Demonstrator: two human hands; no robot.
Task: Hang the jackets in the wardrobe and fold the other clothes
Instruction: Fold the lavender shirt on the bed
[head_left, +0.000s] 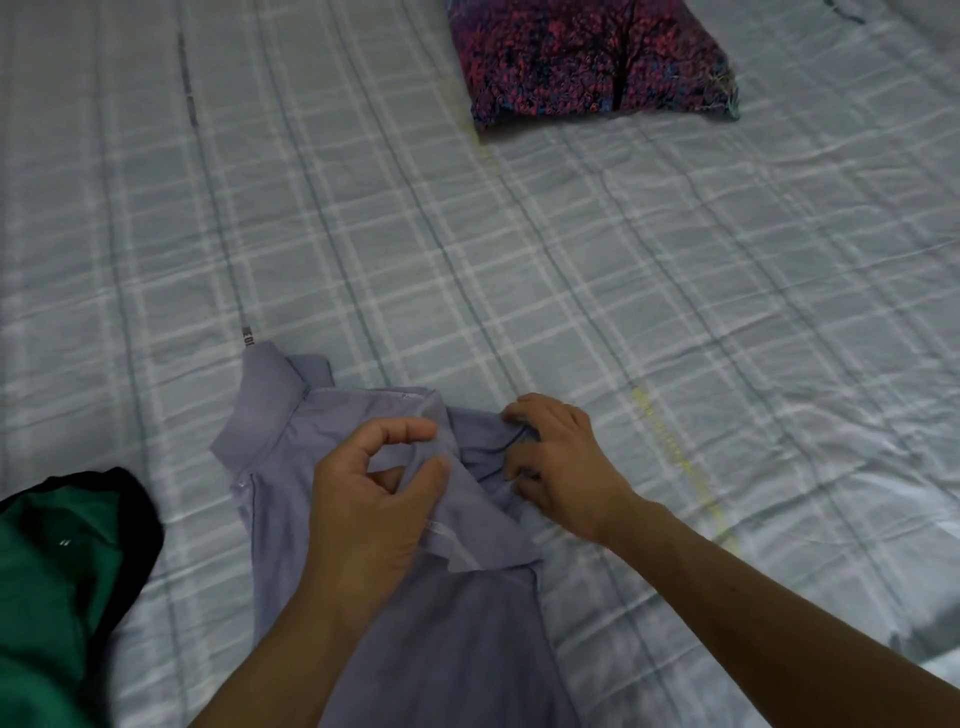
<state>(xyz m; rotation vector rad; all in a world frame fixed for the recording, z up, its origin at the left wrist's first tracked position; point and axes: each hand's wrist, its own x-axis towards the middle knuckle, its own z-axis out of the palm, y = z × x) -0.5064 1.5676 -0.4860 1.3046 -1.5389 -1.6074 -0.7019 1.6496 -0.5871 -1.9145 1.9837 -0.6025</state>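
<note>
A light purple-blue collared shirt (291, 525) lies on the bed in front of me, collar end pointing away, its lower part running out of the bottom of the view. My left hand (363, 504) pinches the shirt's front edge near the collar between thumb and fingers. Beside it, my right hand (561, 462) has its fingers curled into the bunched fabric at the right of the neck opening. A green and black garment (57, 571) lies at the lower left, partly cut off by the frame.
The bed is covered by a pale blue-grey checked sheet (519, 270) that fills the view. A folded purple and pink patterned piece of cloth (587, 62) lies at the far side, top centre right.
</note>
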